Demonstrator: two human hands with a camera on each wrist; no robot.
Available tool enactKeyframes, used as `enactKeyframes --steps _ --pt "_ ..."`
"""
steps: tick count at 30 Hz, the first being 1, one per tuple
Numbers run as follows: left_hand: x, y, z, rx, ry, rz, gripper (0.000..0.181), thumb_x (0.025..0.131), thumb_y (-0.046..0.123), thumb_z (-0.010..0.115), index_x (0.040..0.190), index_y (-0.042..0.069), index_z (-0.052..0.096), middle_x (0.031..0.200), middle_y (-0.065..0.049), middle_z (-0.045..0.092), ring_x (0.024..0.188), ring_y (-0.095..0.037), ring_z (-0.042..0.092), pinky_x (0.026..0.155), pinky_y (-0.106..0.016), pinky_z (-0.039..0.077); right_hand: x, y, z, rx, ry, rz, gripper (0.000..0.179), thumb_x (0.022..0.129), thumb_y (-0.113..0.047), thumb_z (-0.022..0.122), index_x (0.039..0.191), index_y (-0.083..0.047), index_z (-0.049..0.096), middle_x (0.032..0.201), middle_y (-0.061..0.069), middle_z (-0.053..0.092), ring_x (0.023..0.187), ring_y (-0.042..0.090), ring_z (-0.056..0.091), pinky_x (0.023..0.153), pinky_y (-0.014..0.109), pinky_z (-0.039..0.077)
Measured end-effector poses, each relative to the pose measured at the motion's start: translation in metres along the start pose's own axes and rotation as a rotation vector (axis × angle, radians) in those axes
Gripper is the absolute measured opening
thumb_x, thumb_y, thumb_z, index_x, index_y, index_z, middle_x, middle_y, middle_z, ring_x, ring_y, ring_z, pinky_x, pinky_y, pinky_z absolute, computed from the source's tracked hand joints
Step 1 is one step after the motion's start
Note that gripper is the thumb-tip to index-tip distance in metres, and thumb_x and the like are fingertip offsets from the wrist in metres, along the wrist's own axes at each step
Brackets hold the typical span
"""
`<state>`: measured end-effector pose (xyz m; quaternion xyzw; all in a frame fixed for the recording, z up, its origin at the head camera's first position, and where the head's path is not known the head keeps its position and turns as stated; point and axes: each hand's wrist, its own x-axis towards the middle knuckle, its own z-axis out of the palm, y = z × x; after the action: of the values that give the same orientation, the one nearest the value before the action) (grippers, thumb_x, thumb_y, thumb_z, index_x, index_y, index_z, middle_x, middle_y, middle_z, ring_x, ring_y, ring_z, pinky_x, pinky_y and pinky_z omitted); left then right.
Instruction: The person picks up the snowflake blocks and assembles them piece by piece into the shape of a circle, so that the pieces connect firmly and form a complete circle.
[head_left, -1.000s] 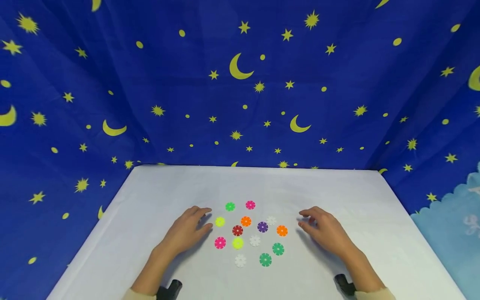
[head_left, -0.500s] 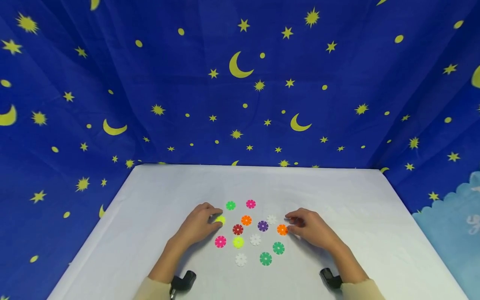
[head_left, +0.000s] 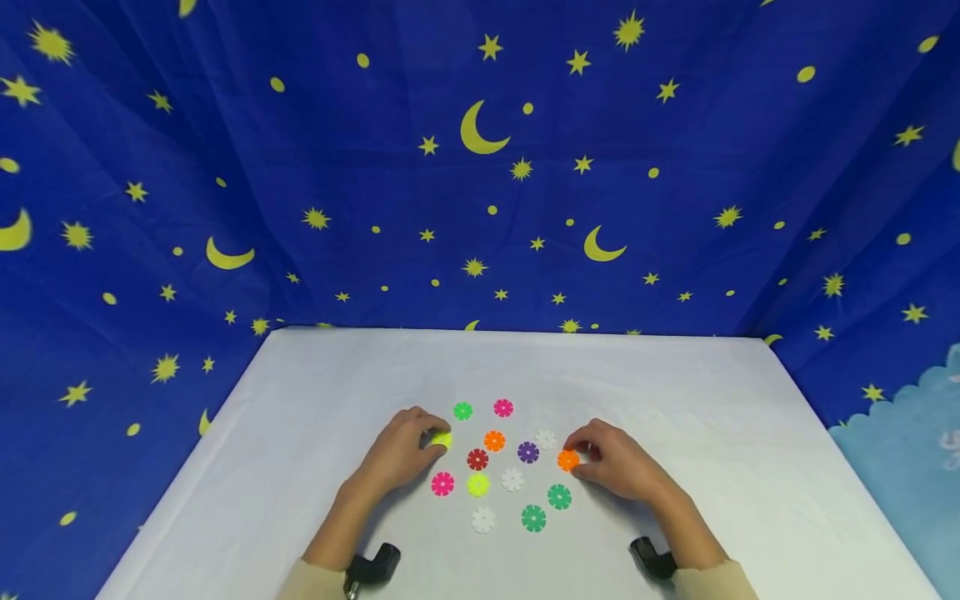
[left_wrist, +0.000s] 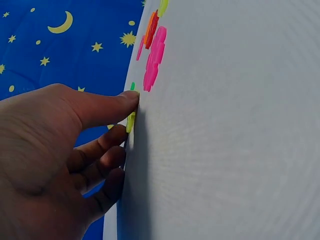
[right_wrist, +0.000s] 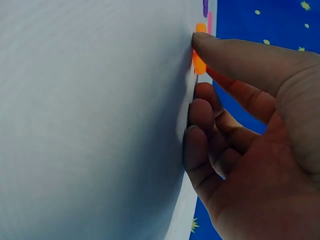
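At the left of a loose group of notched interlocking discs, my left hand point(head_left: 405, 450) holds a yellow disc point(head_left: 443, 439) by its edges between thumb and fingers. The left wrist view has that yellow disc point(left_wrist: 131, 121) partly hidden below the thumb. On the group's right side, my right hand point(head_left: 618, 460) grips an orange disc point(head_left: 567, 460) with thumb and index finger. Seen edge-on in the right wrist view, the orange disc point(right_wrist: 200, 62) lies at the thumb tip. Both held discs appear to be at the tabletop.
Between the hands, other discs lie flat on the white tabletop point(head_left: 360, 367): a purple one point(head_left: 528, 452), a dark red one point(head_left: 477, 459), a pink one point(head_left: 442, 483), a green one point(head_left: 534, 518) and several more. A blue star-patterned curtain point(head_left: 405, 183) borders the table behind and at the sides.
Both hands have moved inward, the left to the yellow disc and the right to the orange disc. Their fingers have closed in on these discs. The other discs lie as before.
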<state>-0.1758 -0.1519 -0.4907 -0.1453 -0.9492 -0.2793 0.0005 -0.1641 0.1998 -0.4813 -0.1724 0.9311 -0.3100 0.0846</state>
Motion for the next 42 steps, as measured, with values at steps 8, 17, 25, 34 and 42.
enactKeyframes --steps 8,17,25,34,42 --pt "0.000 0.004 0.002 0.011 -0.008 -0.021 0.027 0.080 0.022 0.078 0.105 0.019 0.069 0.098 0.007 0.056 0.097 -0.015 0.052 0.089 -0.036 0.047 -0.003 0.000 -0.002 0.051 -0.031 0.015 0.027 0.078 -0.006 0.075 0.097 -0.020 0.062 0.081 -0.006 0.054 0.076 0.014 0.050 0.064 0.028 0.043" --pt "0.000 0.006 -0.001 -0.094 -0.009 0.013 0.023 0.083 0.012 0.075 0.104 0.019 0.066 0.082 0.011 0.055 0.073 -0.011 0.050 0.067 -0.028 0.047 -0.003 0.001 -0.003 0.113 -0.051 -0.027 0.022 0.082 -0.003 0.070 0.097 -0.017 0.062 0.078 -0.004 0.054 0.073 0.016 0.050 0.061 0.028 0.043" --pt "-0.001 0.010 -0.001 -0.272 0.032 0.018 0.019 0.089 0.010 0.069 0.105 0.019 0.071 0.093 0.009 0.065 0.072 -0.008 0.060 0.068 -0.026 0.052 -0.002 -0.002 -0.003 0.190 -0.010 -0.007 0.016 0.084 -0.006 0.070 0.096 -0.015 0.066 0.078 -0.004 0.058 0.071 0.017 0.052 0.060 0.027 0.046" --pt "-0.004 0.026 -0.006 -0.566 -0.055 -0.006 0.021 0.090 0.017 0.069 0.108 0.007 0.070 0.088 0.001 0.068 0.070 -0.022 0.066 0.060 -0.030 0.053 -0.004 -0.010 -0.002 0.273 0.001 -0.059 0.013 0.085 -0.016 0.072 0.097 -0.018 0.067 0.083 -0.005 0.062 0.072 0.017 0.055 0.063 0.027 0.049" --pt "-0.004 0.044 -0.006 -0.788 -0.111 -0.132 0.022 0.090 0.008 0.066 0.110 -0.002 0.067 0.093 -0.011 0.065 0.077 -0.038 0.067 0.072 -0.045 0.056 -0.005 -0.021 0.000 0.370 0.019 -0.086 0.016 0.085 -0.008 0.071 0.099 -0.015 0.067 0.088 -0.004 0.064 0.076 0.017 0.057 0.070 0.027 0.051"
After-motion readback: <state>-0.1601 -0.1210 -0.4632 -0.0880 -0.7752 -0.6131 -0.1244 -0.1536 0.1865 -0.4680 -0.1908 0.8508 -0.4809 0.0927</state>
